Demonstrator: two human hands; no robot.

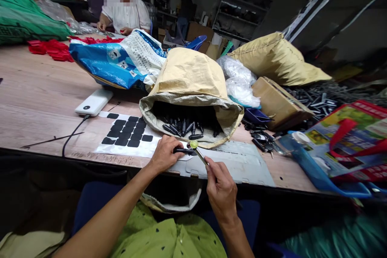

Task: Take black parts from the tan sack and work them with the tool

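Observation:
My left hand (166, 153) is closed around a black cylindrical part (183, 151) at the table's front edge. My right hand (221, 183) grips a thin metal rod-like tool (201, 156), whose yellow-green tip (194, 144) touches or sits just above the black part. Behind my hands an open beige sack (193, 76) lies on its side, with several black pieces (184, 125) at its mouth. A white sheet (145, 154) carrying rows of black rounded stickers (127, 132) lies left of my left hand. Under both hands is a grey board (242, 161).
A white power bank (94, 102) with a cable and a blue-white bag (111, 62) are at left. On the right are a cardboard box (276, 102), black parts and a blue tray (314, 169) beside a colourful bag (356, 141). People sit across the table (36, 88).

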